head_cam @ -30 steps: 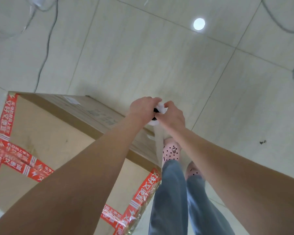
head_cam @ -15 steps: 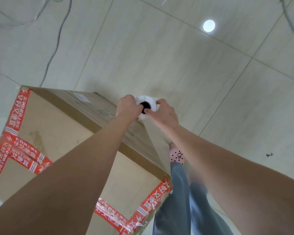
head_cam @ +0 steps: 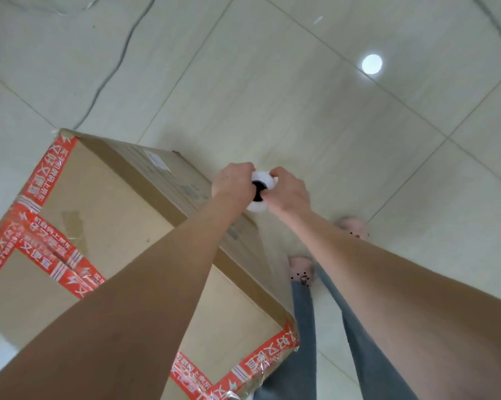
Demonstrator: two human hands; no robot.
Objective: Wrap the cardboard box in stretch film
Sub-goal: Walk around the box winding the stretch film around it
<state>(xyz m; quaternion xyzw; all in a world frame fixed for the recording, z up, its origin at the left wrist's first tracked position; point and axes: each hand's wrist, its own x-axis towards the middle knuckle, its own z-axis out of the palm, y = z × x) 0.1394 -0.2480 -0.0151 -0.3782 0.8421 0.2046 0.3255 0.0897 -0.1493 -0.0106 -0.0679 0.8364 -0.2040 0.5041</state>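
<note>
Your left hand and right hand both curl round the top end of the roll of stretch film, gripping it from either side and holding it upright just beside the cardboard box. The box stands on the tiled floor to your left, its top sealed with red printed tape. A clear sheet of film hangs from the roll along the box's side.
</note>
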